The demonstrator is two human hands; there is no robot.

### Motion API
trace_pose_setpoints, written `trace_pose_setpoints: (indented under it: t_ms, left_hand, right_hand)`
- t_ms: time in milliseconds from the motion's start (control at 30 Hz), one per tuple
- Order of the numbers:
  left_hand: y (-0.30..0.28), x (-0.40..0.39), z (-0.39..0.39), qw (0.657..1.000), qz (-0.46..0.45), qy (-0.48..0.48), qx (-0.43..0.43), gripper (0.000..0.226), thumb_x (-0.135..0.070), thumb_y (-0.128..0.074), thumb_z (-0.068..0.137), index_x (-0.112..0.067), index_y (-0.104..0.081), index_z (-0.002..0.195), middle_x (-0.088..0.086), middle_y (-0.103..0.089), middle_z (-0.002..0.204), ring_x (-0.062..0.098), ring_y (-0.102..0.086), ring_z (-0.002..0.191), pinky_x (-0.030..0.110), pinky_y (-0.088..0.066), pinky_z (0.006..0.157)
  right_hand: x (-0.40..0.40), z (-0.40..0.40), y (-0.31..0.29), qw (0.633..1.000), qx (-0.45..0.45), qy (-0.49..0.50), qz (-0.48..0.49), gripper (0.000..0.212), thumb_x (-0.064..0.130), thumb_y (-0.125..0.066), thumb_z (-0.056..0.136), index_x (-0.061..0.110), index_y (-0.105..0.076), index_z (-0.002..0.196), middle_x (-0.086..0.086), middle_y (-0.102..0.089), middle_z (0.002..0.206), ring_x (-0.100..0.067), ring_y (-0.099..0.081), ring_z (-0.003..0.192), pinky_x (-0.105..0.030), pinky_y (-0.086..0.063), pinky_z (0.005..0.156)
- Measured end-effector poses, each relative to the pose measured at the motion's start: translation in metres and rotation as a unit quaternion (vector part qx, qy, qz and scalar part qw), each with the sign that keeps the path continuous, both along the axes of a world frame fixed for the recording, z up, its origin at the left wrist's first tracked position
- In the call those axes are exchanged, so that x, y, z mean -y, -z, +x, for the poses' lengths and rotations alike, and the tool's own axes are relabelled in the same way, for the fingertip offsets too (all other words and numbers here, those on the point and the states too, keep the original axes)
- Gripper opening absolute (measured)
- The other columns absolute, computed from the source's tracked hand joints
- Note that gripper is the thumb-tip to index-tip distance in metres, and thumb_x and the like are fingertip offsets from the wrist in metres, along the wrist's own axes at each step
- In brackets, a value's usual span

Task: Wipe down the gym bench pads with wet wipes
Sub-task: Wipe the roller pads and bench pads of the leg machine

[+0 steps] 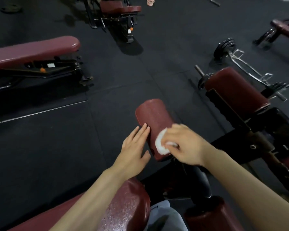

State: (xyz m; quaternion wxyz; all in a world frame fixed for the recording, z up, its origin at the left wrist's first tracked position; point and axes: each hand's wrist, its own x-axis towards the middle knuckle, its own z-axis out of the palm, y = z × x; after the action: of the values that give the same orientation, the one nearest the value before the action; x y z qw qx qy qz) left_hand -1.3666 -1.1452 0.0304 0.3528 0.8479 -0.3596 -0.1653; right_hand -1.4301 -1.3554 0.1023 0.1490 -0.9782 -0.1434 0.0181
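Pad: a maroon roller pad (pixel 153 120) sits in the middle of the view, on a dark frame above the black floor (pixel 57 147).
Wipe: a white wipe (pixel 161 144) lies bunched on the pad's near right part, touching its surface.
Right hand: the right hand (pixel 185 145) is over the wipe, blurred; its grip is curled round the wipe and presses it against the pad.
Left hand: the left hand (pixel 135 150) lies flat against the pad's left side, grip spread with straight fingers, holding nothing; the fingertips (pixel 144 126) touch the pad's edge.
Near pads: 1 speckled maroon pad (pixel 128 207) lies under the left forearm; another dark maroon pad (pixel 212 215) shows at the bottom right.
Right pad: a larger maroon roller (pixel 235 90) stands to the right, apart from the wiped pad.
Benches: 1 maroon bench (pixel 33 50) stands at the left, another (pixel 120 7) at the top.
Barbell: a loaded bar (pixel 240 64) lies on the floor behind the right pad.
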Motion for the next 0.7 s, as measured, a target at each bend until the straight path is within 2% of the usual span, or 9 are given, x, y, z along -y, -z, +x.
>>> trace_pose_setpoints:
  t_ms: [67, 133, 233, 333, 400, 500, 567, 633, 700]
  left_hand:
    - [0.005, 0.000, -0.001, 1.000, 0.012, 0.008, 0.008, 0.081, -0.020, -0.049, 0.091, -0.029, -0.003, 0.157, -0.021, 0.009, 0.161, 0.001, 0.016, 0.147, 0.038, -0.003, 0.123]
    - [0.006, 0.001, -0.001, 1.000, 0.025, 0.000, 0.013, 0.083, -0.020, -0.047, 0.090, -0.031, 0.001, 0.157, -0.023, 0.012, 0.161, 0.002, 0.018, 0.147, 0.040, -0.003, 0.123]
    - [0.007, 0.006, -0.006, 0.999, 0.051, -0.004, 0.016, 0.086, -0.020, -0.048, 0.093, -0.035, 0.014, 0.152, -0.024, 0.021, 0.158, 0.000, 0.023, 0.145, 0.037, 0.000, 0.123]
    - [0.008, 0.009, -0.008, 0.999, 0.046, -0.006, 0.013, 0.088, -0.019, -0.048, 0.095, -0.036, 0.019, 0.149, -0.025, 0.025, 0.157, -0.002, 0.024, 0.144, 0.034, 0.002, 0.123]
    - [0.011, 0.009, -0.007, 0.999, 0.037, -0.008, 0.004, 0.089, -0.017, -0.049, 0.093, -0.036, 0.015, 0.151, -0.025, 0.022, 0.158, -0.003, 0.022, 0.144, 0.034, 0.001, 0.123]
    - [0.016, 0.006, -0.006, 1.000, 0.021, -0.013, -0.013, 0.091, -0.016, -0.051, 0.087, -0.036, 0.008, 0.153, -0.024, 0.015, 0.160, -0.003, 0.018, 0.146, 0.033, -0.002, 0.123]
    - [0.019, 0.006, -0.008, 0.999, 0.009, -0.018, -0.032, 0.088, -0.021, -0.047, 0.084, -0.038, 0.007, 0.152, -0.025, 0.014, 0.159, -0.005, 0.016, 0.145, 0.031, -0.002, 0.122]
    - [0.021, 0.008, -0.010, 0.998, -0.005, -0.029, -0.050, 0.087, -0.022, -0.044, 0.084, -0.040, 0.008, 0.151, -0.028, 0.016, 0.158, -0.006, 0.016, 0.145, 0.030, -0.002, 0.122]
    - [0.021, 0.009, -0.013, 0.998, -0.002, -0.029, -0.062, 0.087, -0.017, -0.045, 0.088, -0.040, 0.010, 0.151, -0.030, 0.019, 0.156, -0.008, 0.018, 0.144, 0.031, -0.001, 0.123]
  right_hand:
    - [0.005, -0.010, -0.006, 0.999, -0.010, -0.036, -0.007, 0.015, 0.023, -0.051, 0.086, 0.027, -0.065, 0.086, 0.017, -0.054, 0.081, -0.006, -0.042, 0.080, -0.028, -0.038, 0.077]
    - [0.015, 0.019, -0.004, 0.999, 0.017, -0.036, -0.030, 0.016, 0.023, -0.049, 0.088, 0.027, -0.065, 0.087, 0.013, -0.057, 0.082, -0.008, -0.041, 0.081, -0.029, -0.035, 0.077]
    - [0.031, 0.091, 0.007, 0.993, 0.085, 0.068, -0.035, 0.021, 0.015, -0.048, 0.090, 0.020, -0.068, 0.094, 0.003, -0.062, 0.091, -0.016, -0.046, 0.084, -0.037, -0.042, 0.081]
    - [0.039, 0.123, 0.014, 0.985, 0.062, 0.160, 0.020, 0.020, 0.012, -0.049, 0.094, 0.015, -0.067, 0.102, 0.000, -0.062, 0.097, -0.015, -0.045, 0.091, -0.039, -0.044, 0.089]
    - [0.033, 0.100, 0.015, 0.986, 0.062, 0.145, 0.062, 0.018, 0.012, -0.049, 0.091, 0.017, -0.065, 0.097, 0.005, -0.060, 0.092, -0.014, -0.046, 0.087, -0.035, -0.043, 0.086]
    - [0.018, 0.018, 0.009, 0.991, 0.050, 0.072, 0.100, 0.014, 0.009, -0.052, 0.086, 0.019, -0.061, 0.087, 0.010, -0.055, 0.084, -0.015, -0.045, 0.079, -0.030, -0.040, 0.076]
    - [0.011, -0.026, 0.006, 0.994, 0.018, 0.019, 0.103, 0.012, 0.009, -0.058, 0.085, 0.021, -0.060, 0.085, 0.012, -0.055, 0.085, -0.012, -0.045, 0.080, -0.031, -0.040, 0.077]
    - [0.014, -0.021, 0.007, 0.997, 0.021, -0.005, 0.073, 0.009, 0.014, -0.056, 0.086, 0.023, -0.059, 0.086, 0.012, -0.055, 0.087, -0.011, -0.044, 0.081, -0.031, -0.039, 0.078]
    - [0.020, 0.021, 0.011, 0.997, 0.056, 0.025, 0.056, 0.013, 0.017, -0.048, 0.088, 0.021, -0.061, 0.088, 0.006, -0.058, 0.086, -0.016, -0.046, 0.079, -0.033, -0.039, 0.077]
